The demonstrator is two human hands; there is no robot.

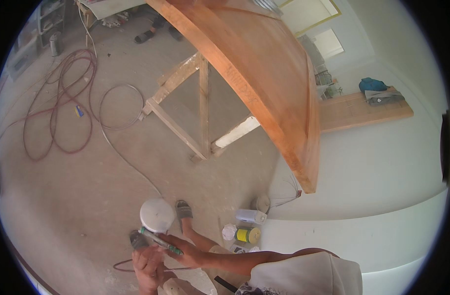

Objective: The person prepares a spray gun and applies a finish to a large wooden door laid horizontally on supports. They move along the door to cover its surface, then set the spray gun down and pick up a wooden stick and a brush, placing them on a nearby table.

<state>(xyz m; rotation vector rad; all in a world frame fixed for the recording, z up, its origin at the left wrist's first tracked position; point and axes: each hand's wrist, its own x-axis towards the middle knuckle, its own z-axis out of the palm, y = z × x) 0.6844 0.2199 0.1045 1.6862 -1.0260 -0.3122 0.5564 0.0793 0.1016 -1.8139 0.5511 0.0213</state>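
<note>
My right hand (186, 253) is closed around a spray gun (161, 241), a slim metal body with green parts at both ends. A round white cup (157, 215) sits at the gun's far side, seen from above. Beside the gun, just nearer to me, is my left hand (148, 261) with its fingers curled in. What those fingers hold, if anything, is hidden and slightly blurred. Beyond both hands, a large orange-brown wooden panel (239, 83) rests raised above the floor on a wooden trestle (203, 105).
Red and grey hoses (55, 108) lie looped on the floor at left; one runs toward the cup. Several cans and containers (248, 235) stand by the wall at right. Another wooden board (350, 112) carries cloths (377, 88). Another person's sandalled foot (144, 37) shows at the back.
</note>
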